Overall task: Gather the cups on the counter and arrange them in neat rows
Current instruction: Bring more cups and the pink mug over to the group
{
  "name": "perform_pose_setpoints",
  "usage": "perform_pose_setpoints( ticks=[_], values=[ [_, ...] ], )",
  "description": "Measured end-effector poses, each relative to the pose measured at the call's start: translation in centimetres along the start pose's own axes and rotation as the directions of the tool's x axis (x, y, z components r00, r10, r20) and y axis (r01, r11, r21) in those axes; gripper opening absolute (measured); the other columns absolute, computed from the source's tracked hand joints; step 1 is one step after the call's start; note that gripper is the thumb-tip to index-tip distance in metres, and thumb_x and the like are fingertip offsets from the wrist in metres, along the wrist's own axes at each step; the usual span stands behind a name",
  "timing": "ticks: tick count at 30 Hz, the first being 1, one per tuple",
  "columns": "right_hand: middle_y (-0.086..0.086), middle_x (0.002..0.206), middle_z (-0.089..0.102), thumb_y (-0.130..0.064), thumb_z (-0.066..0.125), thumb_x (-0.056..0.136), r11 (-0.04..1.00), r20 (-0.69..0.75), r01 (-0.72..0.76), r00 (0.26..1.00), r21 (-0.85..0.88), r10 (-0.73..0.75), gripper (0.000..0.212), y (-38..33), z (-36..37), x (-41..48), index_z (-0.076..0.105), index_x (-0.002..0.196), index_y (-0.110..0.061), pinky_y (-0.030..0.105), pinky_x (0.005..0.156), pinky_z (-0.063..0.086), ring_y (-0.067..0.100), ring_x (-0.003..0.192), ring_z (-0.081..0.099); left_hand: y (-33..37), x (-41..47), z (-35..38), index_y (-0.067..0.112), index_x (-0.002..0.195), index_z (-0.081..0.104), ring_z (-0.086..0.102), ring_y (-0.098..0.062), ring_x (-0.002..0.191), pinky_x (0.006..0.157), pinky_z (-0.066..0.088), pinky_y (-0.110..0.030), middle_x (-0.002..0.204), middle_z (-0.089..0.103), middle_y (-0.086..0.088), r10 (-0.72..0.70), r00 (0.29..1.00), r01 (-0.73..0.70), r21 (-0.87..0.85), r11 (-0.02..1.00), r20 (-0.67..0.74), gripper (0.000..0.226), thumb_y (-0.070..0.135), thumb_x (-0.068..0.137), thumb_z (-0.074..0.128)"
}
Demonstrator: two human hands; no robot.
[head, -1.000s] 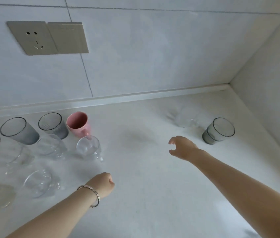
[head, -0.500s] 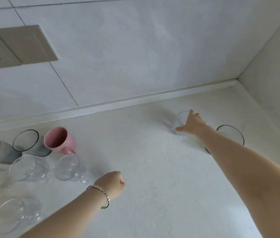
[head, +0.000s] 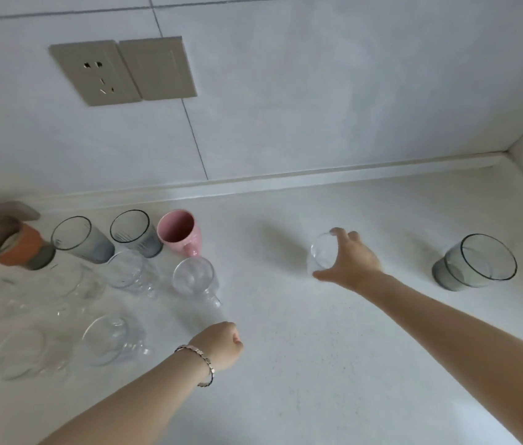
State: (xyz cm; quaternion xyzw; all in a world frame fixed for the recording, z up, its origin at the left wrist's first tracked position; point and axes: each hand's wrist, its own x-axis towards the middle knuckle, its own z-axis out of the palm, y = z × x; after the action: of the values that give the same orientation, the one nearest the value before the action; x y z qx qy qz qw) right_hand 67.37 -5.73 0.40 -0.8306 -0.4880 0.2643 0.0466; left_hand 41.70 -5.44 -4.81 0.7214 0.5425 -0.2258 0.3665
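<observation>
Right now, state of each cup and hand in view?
right hand: closed around clear glass
left hand: fisted, empty
smoked tumbler: upright, alone at right
pink mug: upright, in back row
two grey glasses: upright, back row
orange cup: upright, far left
clear cups: upright, grouped at left

Right hand (head: 348,263) outstretched, fingers curled; left hand (head: 221,345) fisted.
</observation>
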Motion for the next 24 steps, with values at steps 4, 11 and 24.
perform_pose_setpoints(
  ticks=[4, 11, 24],
  values=[
    [0.006, 0.131, 0.042, -0.04, 0.078, 0.067, 0.992, 0.059, 0.121, 0.991, -0.025, -0.119, 0.091, -5.9, 3.0, -1.2, 0.028, 0.141, -0.023, 0.034, 0.09, 0.048, 0.027, 0.114, 0.056, -3.1, -2.0, -0.3, 0.027, 0.066, 0.041, 0.05, -0.017, 0.087, 0.085, 0.045, -0.029, 0.094, 0.053, 0.003, -0.041, 0.999, 0.04, -0.045, 0.998, -0.031, 0.025, 0.019, 0.09, 0.04],
    [0.008, 0.129, 0.042, -0.037, 0.079, 0.068, 0.996, 0.07, 0.07, 0.995, -0.062, -0.066, 0.086, -10.7, 6.3, -0.8, 0.031, 0.137, -0.02, 0.035, 0.089, 0.047, 0.029, 0.116, 0.054, -7.2, -4.7, -1.1, 0.028, 0.064, 0.039, 0.051, -0.018, 0.087, 0.085, 0.046, -0.029, 0.094, 0.054, 0.003, -0.096, 0.991, 0.084, -0.125, 0.989, -0.092, 0.027, 0.018, 0.089, 0.039],
    [0.016, 0.129, 0.051, -0.02, 0.069, 0.083, 0.986, 0.181, 0.004, 0.983, -0.17, 0.027, 0.097, -6.5, 6.4, -3.3, 0.001, 0.149, -0.002, 0.035, 0.09, 0.047, 0.031, 0.115, 0.056, -6.9, -4.5, 0.2, 0.019, 0.086, 0.048, 0.051, -0.018, 0.088, 0.081, 0.042, -0.028, 0.095, 0.053, 0.002, -0.044, 0.996, 0.037, -0.099, 0.994, -0.076, 0.01, 0.02, 0.091, 0.039]
  ],
)
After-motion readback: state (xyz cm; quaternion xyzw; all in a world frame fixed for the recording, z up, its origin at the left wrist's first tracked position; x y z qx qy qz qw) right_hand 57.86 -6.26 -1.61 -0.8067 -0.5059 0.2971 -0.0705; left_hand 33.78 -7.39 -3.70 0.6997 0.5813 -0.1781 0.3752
